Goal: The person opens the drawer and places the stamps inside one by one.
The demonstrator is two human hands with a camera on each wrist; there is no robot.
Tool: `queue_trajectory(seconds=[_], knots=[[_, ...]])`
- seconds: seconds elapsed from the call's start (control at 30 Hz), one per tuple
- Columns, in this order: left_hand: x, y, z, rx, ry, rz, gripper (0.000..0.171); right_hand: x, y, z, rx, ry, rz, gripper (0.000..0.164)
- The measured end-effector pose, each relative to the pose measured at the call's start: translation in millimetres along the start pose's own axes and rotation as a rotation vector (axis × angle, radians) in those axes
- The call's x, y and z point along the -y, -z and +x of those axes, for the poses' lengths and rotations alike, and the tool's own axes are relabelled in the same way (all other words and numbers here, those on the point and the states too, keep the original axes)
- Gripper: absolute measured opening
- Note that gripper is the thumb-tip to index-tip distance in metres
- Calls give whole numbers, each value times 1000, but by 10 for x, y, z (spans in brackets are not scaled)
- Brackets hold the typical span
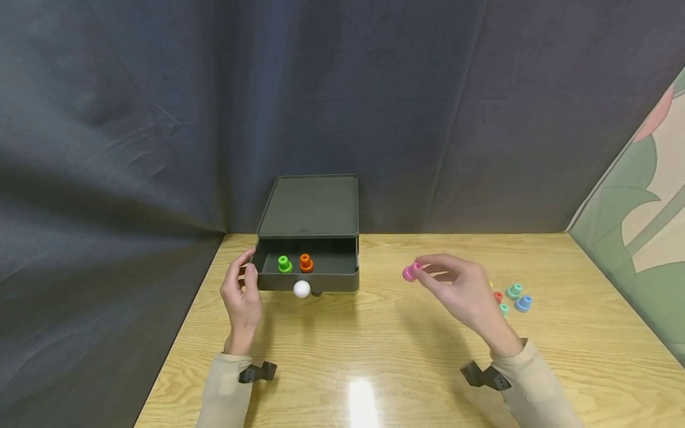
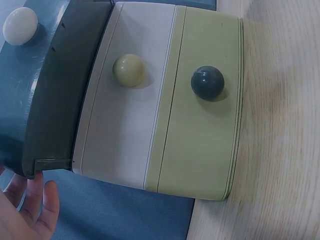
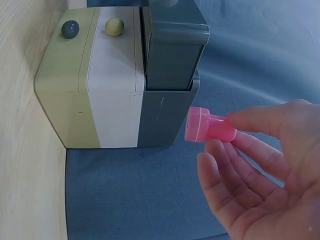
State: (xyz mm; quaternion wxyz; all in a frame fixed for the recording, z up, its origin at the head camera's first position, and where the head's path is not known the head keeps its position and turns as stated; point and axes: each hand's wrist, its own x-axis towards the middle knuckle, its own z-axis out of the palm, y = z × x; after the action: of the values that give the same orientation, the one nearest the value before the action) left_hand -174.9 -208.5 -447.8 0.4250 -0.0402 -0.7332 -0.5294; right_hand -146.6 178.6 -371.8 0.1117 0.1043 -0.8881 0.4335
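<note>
My right hand (image 1: pixel 465 291) pinches a pink toy stamp (image 3: pixel 197 125) between thumb and fingers, above the table and right of a small drawer cabinet (image 1: pixel 316 205). Its wide end points toward the cabinet in the right wrist view. The cabinet's dark top drawer (image 1: pixel 334 282) is pulled out. Inside lie a green stamp (image 1: pixel 285 265) and an orange stamp (image 1: pixel 306 263), apart from each other. My left hand (image 1: pixel 243 297) is at the drawer's left side, thumb near the front corner; in the left wrist view its fingertips touch the drawer's edge.
Several more stamps stand right of my right hand, among them a blue one (image 1: pixel 524 303), a teal one (image 1: pixel 514 290) and a red one (image 1: pixel 498 296), some partly hidden. A white knob (image 1: pixel 302 289) juts from the drawer front. A dark curtain (image 1: pixel 401 119) hangs behind the table.
</note>
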Motion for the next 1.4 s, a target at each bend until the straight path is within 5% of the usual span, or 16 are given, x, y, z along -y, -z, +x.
queue_trajectory(seconds=[1.4], knots=[[-3,4,11,8,11,-4,33,521,-115,277,25,147,99,23]])
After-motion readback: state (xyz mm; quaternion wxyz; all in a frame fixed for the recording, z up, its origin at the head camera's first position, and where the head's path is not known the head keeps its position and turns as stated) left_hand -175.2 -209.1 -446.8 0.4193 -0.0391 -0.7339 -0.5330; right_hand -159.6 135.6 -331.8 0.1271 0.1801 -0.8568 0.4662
